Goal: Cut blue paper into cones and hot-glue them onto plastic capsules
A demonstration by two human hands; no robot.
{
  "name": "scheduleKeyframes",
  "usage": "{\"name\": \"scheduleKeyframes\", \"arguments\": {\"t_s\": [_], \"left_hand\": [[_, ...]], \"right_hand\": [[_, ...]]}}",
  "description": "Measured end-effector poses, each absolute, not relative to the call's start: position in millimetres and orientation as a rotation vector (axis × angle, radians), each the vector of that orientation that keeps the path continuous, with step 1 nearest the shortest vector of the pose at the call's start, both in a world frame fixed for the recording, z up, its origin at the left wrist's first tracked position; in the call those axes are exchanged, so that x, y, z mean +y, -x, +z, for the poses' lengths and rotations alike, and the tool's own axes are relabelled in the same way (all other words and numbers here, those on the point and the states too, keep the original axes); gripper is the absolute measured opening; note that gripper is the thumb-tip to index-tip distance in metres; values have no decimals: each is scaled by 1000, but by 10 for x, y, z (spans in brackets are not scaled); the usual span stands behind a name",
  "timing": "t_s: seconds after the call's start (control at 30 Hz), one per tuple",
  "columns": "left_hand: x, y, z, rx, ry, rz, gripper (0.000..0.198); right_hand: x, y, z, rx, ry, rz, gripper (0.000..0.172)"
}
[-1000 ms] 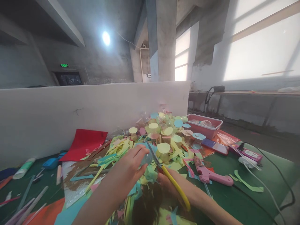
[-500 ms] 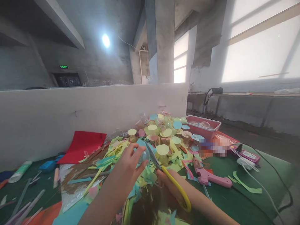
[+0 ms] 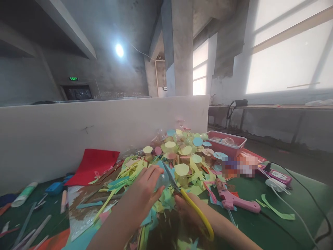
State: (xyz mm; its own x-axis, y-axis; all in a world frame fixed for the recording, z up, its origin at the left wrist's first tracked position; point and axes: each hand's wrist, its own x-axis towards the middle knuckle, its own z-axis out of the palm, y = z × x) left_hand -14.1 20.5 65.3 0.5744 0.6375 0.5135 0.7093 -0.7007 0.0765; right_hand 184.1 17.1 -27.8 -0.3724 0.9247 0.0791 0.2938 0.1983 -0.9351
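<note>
My left hand (image 3: 144,187) has its fingers curled round a clear, rounded plastic piece (image 3: 163,180) with light blue paper on its top. Part of that piece is hidden behind the fingers. In my right hand (image 3: 187,207) is a pair of scissors with yellow handles (image 3: 195,208). Its blades point up and away, close beside the blue paper; whether they touch it I cannot tell. Just beyond the hands stands a cluster of clear cup-like pieces topped with paper discs, one of them a pale yellow disc (image 3: 181,169). Paper scraps (image 3: 166,199) lie beneath both hands.
A pink glue gun (image 3: 238,202) with its cord lies to the right. Behind it stands a pink basket (image 3: 229,147). Red sheet material (image 3: 95,166), a blue box (image 3: 54,188) and a glue bottle (image 3: 24,195) are on the left. A white panel (image 3: 104,128) borders the far edge.
The fingers of my left hand have closed in further round the clear piece, covering more of it and its blue paper. The scissors stay beside it. The view has shifted slightly.
</note>
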Motion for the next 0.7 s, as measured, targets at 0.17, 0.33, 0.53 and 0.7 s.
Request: {"name": "scheduleKeyframes", "arguments": {"t_s": [0.17,0.33,0.53,0.7], "left_hand": [[223,162,667,-1122,2636,-813,27],[235,177,666,-1097,2660,-789,30],[211,164,695,-1058,2697,-665,36],[236,174,675,-1027,2675,-708,37]], "right_hand": [[132,-1893,-131,-1876,1212,1133,49],[69,-1937,-47,-1939,1051,1109,46],[150,-1895,-163,-1883,1161,1142,48],[165,-1888,-118,-1862,1267,1128,54]]}}
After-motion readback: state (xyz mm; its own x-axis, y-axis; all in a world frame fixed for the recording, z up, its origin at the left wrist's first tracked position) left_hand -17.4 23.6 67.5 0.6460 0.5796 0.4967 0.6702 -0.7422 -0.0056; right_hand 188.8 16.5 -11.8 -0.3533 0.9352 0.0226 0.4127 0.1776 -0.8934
